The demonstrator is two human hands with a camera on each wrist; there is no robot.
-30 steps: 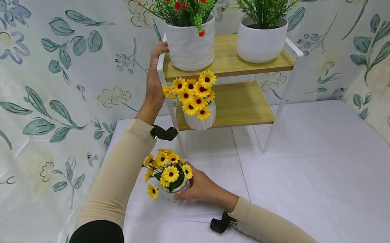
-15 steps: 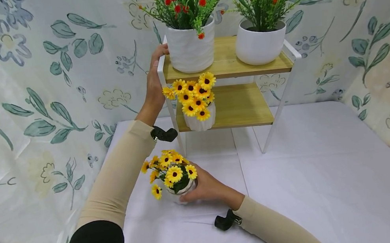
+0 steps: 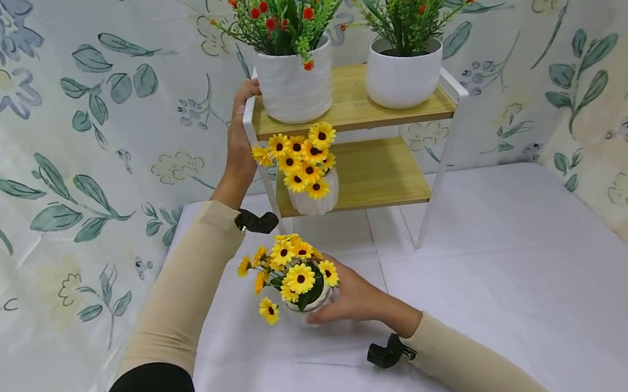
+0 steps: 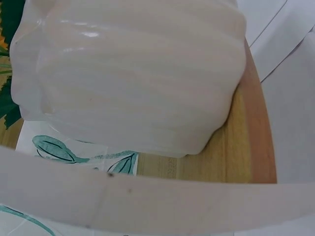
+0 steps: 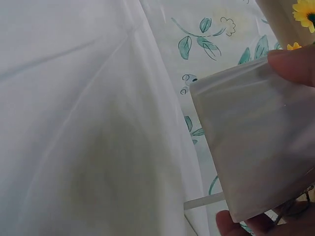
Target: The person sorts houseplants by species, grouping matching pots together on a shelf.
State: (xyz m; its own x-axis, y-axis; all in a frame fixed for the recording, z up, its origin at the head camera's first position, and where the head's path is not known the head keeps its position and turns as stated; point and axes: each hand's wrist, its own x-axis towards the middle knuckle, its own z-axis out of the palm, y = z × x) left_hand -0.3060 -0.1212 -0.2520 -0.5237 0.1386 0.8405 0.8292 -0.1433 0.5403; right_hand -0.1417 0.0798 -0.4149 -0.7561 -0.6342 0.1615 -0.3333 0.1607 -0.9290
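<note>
My right hand [image 3: 359, 296] grips a small white ribbed pot [image 5: 256, 132] of yellow sunflower-like flowers [image 3: 300, 278], thumb on the near side. The pot hangs over the white cloth in front of the shelf's left leg, its base edge showing in the right wrist view. My left hand [image 3: 239, 143] holds the upper left side of a two-tier shelf [image 3: 383, 169] with wooden boards and a white frame; its fingers curl over the top corner. A matching white pot [image 4: 133, 73] of yellow flowers [image 3: 310, 158] stands at the left end of the lower board.
On the top board stand two larger white pots, a left pot [image 3: 297, 89] and a right pot [image 3: 405, 78], both with red-flowered green plants. A floral curtain [image 3: 73, 202] hangs behind and at both sides. White cloth [image 3: 508, 290] covers the table.
My right hand has carried the flower pot to the right and the view has shifted slightly. My left hand keeps its hold on the shelf.
</note>
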